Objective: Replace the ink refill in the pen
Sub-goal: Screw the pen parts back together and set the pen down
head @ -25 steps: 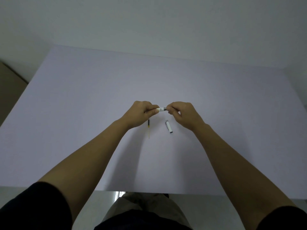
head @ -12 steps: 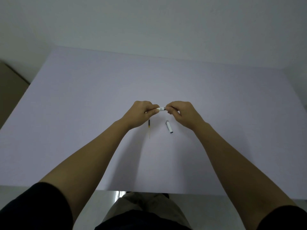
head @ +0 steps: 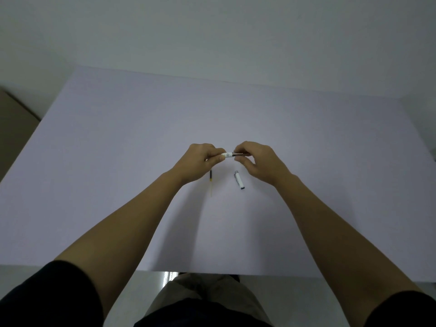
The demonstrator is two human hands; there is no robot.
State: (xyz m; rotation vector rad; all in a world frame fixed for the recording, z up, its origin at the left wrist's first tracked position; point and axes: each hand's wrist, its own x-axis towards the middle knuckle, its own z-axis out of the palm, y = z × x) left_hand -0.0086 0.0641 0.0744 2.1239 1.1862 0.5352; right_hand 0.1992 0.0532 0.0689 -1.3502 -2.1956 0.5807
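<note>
Both hands meet over the middle of the white table (head: pixel 118 161). My left hand (head: pixel 200 159) grips the white pen barrel (head: pixel 227 155), only a short end of which shows past the fingers. My right hand (head: pixel 257 159) pinches the dark tip section (head: pixel 237 154) at the barrel's right end, with its lower fingers spread loose. A thin ink refill (head: pixel 211 182), dark at the top and yellowish below, lies on the table just under my left hand. A white pen cap (head: pixel 238 180) lies under my right hand.
The table's near edge (head: pixel 212 271) runs across the bottom, with my legs below it. A wall rises behind the far edge. A brown surface (head: pixel 14 114) sits off the left side.
My right hand has shifted its grip slightly on the dark tip and loosened its lower fingers. The refill and cap on the table have not moved.
</note>
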